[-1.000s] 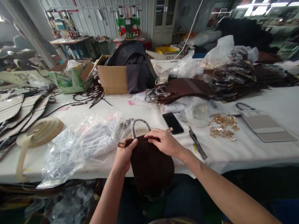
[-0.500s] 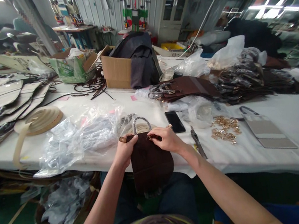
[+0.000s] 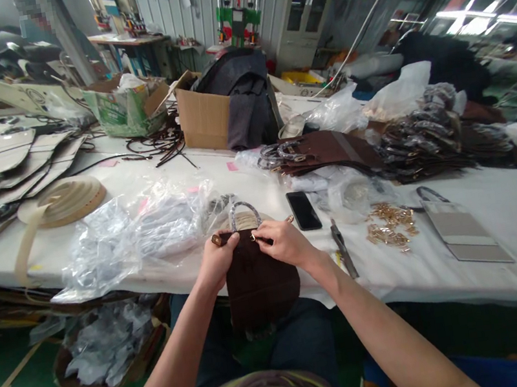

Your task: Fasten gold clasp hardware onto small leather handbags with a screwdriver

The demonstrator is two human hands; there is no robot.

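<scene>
A dark brown bag panel point(image 3: 262, 281) hangs over the table's front edge above my lap. Its wrapped loop handle point(image 3: 244, 207) stands up at the top. My left hand point(image 3: 218, 257) is closed on the panel's upper left corner, thumb in front, near a small brown tab with metal point(image 3: 217, 240). My right hand point(image 3: 284, 240) pinches a small gold metal fitting point(image 3: 253, 236) against the panel just below the handle's right foot. The fingers partly hide that fitting. Right of my hand lie a black phone point(image 3: 304, 210) and a dark slim tool point(image 3: 344, 248).
Gold metal pieces point(image 3: 391, 225) lie in a pile on the right, beside a grey panel with a handle point(image 3: 462, 223). Clear plastic bags point(image 3: 115, 249) and a tape roll point(image 3: 63, 201) are on the left. Behind stand a cardboard box point(image 3: 205, 120) and stacked brown panels point(image 3: 330, 149).
My right fingers have shifted slightly left along the panel's top, and the gold fitting now shows more at the fingertips. My left hand keeps its grip. The camera view has shifted a little.
</scene>
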